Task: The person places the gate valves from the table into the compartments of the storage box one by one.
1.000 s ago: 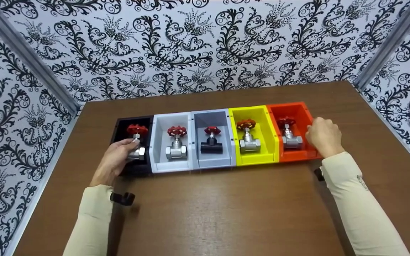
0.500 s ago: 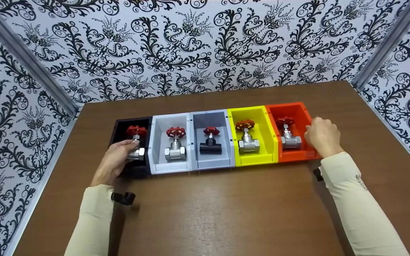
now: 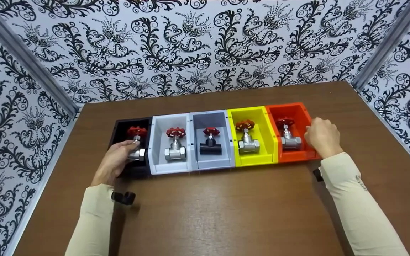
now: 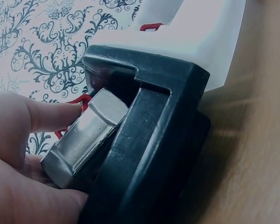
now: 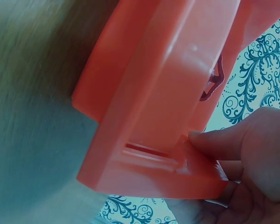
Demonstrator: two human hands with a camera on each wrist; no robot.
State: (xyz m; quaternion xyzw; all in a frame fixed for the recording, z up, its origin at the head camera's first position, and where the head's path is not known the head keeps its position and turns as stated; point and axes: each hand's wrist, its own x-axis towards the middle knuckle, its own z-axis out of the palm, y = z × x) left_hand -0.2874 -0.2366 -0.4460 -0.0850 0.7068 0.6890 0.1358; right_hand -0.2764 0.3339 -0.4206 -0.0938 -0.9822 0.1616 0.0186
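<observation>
My left hand (image 3: 114, 156) is at the black bin (image 3: 133, 172), the leftmost in a row of coloured bins. Its thumb lies at the neck of a silver valve (image 3: 141, 154) with a red handwheel (image 3: 137, 131). In the left wrist view, thumb and fingers (image 4: 56, 114) surround the valve's hex body (image 4: 86, 137), whose far side is hidden. At the other end, my right hand (image 3: 323, 136) grips the side wall of the orange bin (image 5: 144, 93). The right thumb reaches over the rim, with the other fingers outside. A silver valve (image 3: 290, 141) stands inside that bin.
Between them sit a white bin (image 3: 171, 168) and a yellow bin (image 3: 256, 160), each holding a silver red-wheeled valve, and a grey bin (image 3: 214, 163) with a black-bodied valve (image 3: 210, 147). Brown table (image 3: 205, 209) lies in front; patterned walls (image 3: 205, 46) enclose back and sides.
</observation>
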